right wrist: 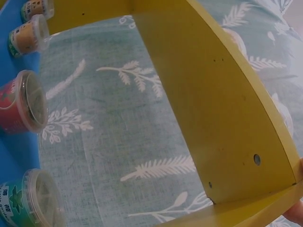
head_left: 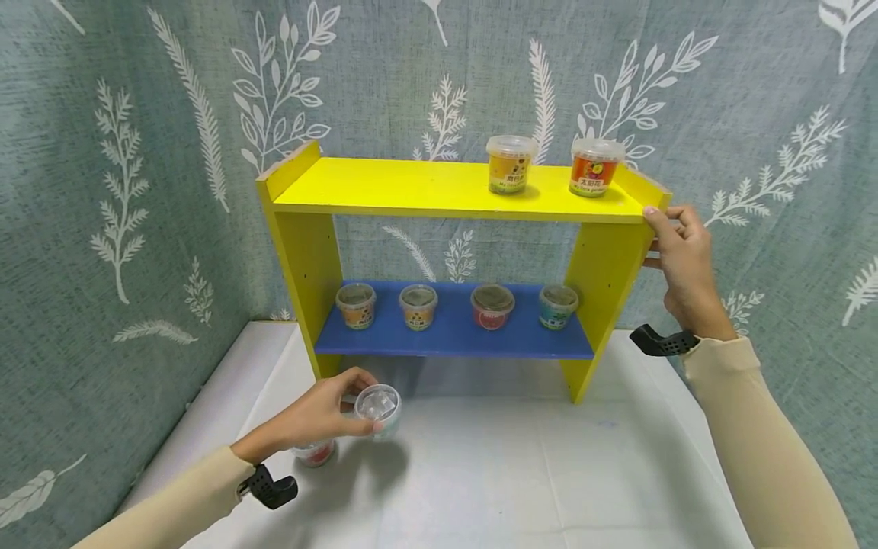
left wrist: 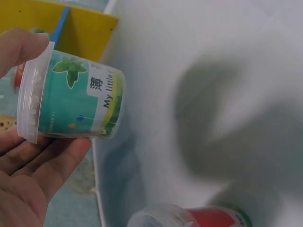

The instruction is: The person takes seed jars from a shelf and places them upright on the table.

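My left hand (head_left: 329,408) holds a small teal plastic tub (head_left: 379,412) with a clear lid above the table, left of centre. In the left wrist view the tub (left wrist: 78,94) shows a mint leaf and "My little" on its label, with thumb and fingers around the lid end. A red tub (head_left: 318,454) stands on the table below that wrist, partly hidden by it. On the right, my other hand (head_left: 686,255) grips the upper right side of a yellow two-tier shelf (head_left: 398,183), thumb on the front edge.
A yellow-labelled tub (head_left: 511,168) and an orange-red tub (head_left: 595,169) stand on the top board's right half. Several lidded tubs line the blue lower board (head_left: 449,335). White cloth covers the table (head_left: 494,473); a leaf-patterned curtain (head_left: 411,69) hangs behind.
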Tool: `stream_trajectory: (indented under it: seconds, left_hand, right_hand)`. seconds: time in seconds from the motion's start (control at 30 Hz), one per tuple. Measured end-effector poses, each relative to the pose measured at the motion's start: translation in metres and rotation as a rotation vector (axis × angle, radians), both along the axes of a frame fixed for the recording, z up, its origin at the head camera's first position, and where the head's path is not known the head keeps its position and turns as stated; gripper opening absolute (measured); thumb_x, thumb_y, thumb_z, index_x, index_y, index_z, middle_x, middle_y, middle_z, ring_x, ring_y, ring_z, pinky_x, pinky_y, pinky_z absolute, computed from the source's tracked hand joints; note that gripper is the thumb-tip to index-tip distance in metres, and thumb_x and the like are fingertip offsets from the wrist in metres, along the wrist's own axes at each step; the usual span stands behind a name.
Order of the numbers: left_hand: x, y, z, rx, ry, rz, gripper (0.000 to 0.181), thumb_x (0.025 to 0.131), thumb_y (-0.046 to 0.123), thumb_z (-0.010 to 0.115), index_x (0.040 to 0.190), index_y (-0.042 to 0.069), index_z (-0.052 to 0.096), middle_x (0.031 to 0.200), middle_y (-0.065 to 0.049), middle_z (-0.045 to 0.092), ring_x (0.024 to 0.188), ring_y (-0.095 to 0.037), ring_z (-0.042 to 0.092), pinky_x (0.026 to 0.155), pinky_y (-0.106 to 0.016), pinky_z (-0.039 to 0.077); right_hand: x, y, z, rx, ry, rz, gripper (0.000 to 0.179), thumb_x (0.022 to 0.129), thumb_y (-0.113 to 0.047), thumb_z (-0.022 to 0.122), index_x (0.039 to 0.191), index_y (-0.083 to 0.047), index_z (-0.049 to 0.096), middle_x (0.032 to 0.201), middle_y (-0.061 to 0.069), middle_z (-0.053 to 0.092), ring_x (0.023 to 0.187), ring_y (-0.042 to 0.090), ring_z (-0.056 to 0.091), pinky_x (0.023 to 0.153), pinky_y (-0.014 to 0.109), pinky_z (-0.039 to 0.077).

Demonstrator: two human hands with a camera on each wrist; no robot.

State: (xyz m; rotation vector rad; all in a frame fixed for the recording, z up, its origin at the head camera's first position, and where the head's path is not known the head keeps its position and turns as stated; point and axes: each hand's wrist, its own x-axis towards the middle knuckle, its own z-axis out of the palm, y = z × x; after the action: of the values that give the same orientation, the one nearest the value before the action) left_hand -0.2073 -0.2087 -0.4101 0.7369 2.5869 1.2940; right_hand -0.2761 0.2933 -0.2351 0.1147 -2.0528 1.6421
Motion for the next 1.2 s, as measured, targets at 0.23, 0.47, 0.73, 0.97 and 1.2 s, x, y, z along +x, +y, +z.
stream_trajectory:
  seconds: [0.23,0.47,0.73,0.97,1.2]
  left_hand:
    - [-0.001,-0.003,-0.012,-0.017,0.020,-0.007,0.058,0.081,0.036,0.089,0.123,0.009,0.060,0.111,-0.001,0.067,0.108,-0.021,0.064,0.092,-0.037,0.056]
    - [-0.004,-0.003,-0.025,-0.019,0.039,-0.031,0.059,0.079,0.035,0.091,0.123,0.008,0.063,0.112,-0.001,0.067,0.110,-0.023,0.063,0.092,-0.034,0.056]
    - [-0.005,-0.002,-0.033,-0.068,0.065,-0.043,0.061,0.078,0.037,0.091,0.124,0.007,0.063,0.111,-0.002,0.066,0.104,-0.025,0.064,0.084,-0.036,0.059]
    - [-0.007,-0.003,-0.036,-0.114,0.077,-0.034,0.063,0.078,0.038,0.091,0.125,0.006,0.064,0.110,-0.001,0.067,0.103,-0.024,0.065,0.084,-0.039,0.059]
    - [-0.009,-0.007,-0.041,-0.136,0.095,-0.038,0.065,0.076,0.038,0.092,0.124,0.005,0.063,0.111,-0.001,0.068,0.103,-0.021,0.065,0.084,-0.043,0.058]
  right_hand:
    - [0.000,0.000,0.000,-0.016,-0.006,0.003,0.027,0.101,-0.047,0.062,0.115,-0.024,0.057,0.108,0.006,0.051,0.091,0.017,0.060,0.069,0.023,0.054]
    - [0.001,-0.001,0.000,-0.018,-0.005,-0.005,0.031,0.100,-0.049,0.063,0.116,-0.023,0.057,0.109,0.005,0.052,0.093,0.018,0.060,0.071,0.024,0.053]
    - [0.002,-0.003,0.001,0.011,-0.005,-0.006,0.035,0.100,-0.052,0.061,0.119,-0.023,0.056,0.110,0.005,0.052,0.096,0.021,0.060,0.072,0.024,0.053]
    - [0.001,-0.001,0.001,0.000,0.003,0.008,0.035,0.100,-0.051,0.062,0.119,-0.022,0.056,0.110,0.006,0.053,0.094,0.020,0.061,0.071,0.024,0.053]
    - [-0.001,0.000,-0.001,0.013,-0.005,-0.003,0.034,0.101,-0.052,0.061,0.119,-0.024,0.056,0.111,0.005,0.053,0.095,0.020,0.060,0.071,0.024,0.053]
